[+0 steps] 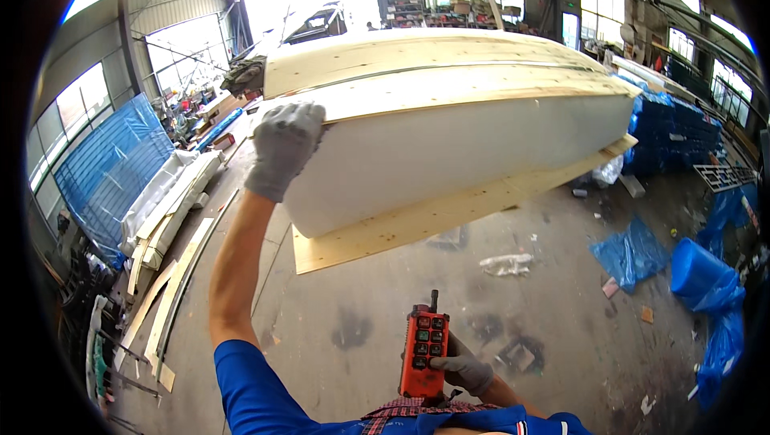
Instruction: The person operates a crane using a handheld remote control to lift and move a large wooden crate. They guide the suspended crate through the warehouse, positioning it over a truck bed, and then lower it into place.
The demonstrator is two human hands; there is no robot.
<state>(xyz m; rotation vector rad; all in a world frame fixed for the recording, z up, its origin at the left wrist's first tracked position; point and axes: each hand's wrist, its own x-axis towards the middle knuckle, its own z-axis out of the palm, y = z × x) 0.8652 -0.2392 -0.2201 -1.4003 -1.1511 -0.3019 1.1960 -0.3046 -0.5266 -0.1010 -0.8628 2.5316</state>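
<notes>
A large white-wrapped bundle [465,146] with pale wooden boards [433,90] on top fills the upper middle. Beneath it, another wooden board [401,228] sticks out past its near side. My left hand [285,146], in a grey glove, reaches up with curled fingers on the near left corner of the top boards. Low in the view, close to my body, my right hand [467,369] is closed around a red remote control [425,352] with black buttons and a short antenna. Its gloved thumb rests by the lower buttons; the other fingers are mostly hidden behind the remote.
Long planks [186,290] and wrapped strips [172,202] lie on the floor at left, near a blue sheeted panel [112,170]. Blue-wrapped stacks [670,134] stand at right. Blue plastic film [630,254], a film roll [706,274] and white scrap [507,265] lie on the floor.
</notes>
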